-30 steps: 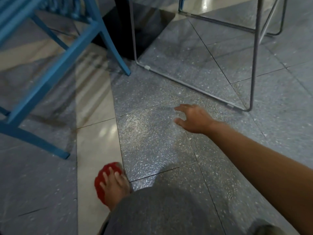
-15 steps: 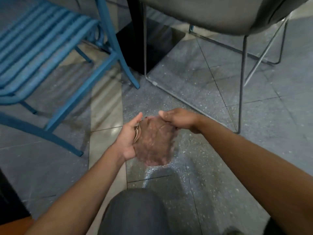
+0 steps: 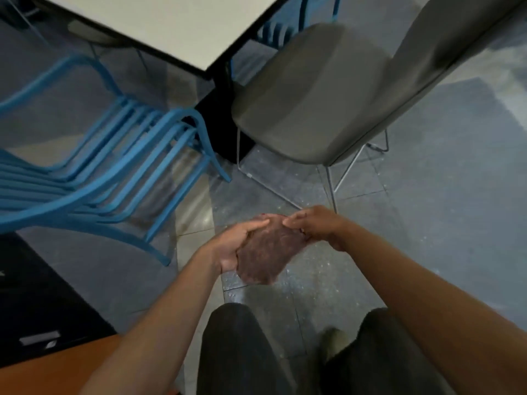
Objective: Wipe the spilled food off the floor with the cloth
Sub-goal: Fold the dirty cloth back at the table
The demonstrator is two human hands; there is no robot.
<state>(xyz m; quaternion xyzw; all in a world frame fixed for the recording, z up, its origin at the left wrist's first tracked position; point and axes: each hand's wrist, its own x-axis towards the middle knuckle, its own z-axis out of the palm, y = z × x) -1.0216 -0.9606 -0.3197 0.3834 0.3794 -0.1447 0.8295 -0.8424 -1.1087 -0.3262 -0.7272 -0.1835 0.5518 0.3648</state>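
My left hand cups the left edge of the cloth, thumb laid over the top and fingers curled underneath it. My right hand grips the cloth's upper right edge, with its fingers bent around the fabric. The cloth is a brownish, fuzzy, bunched piece held between the 2 hands above the floor, its lower part hanging free below them and touching nothing else. The floor under it is grey speckled tile with a paler strip running to the left. I cannot tell any spilled food apart from the speckle. Below the hands, my 2 knees in dark trousers fill the bottom of the view, and a shoe shows between them. To the left stands a blue slatted chair. Ahead and to the right is a grey chair on thin metal legs, and between the 2 chairs is the pale-topped desk on a black post. An orange surface sits at the bottom left corner.
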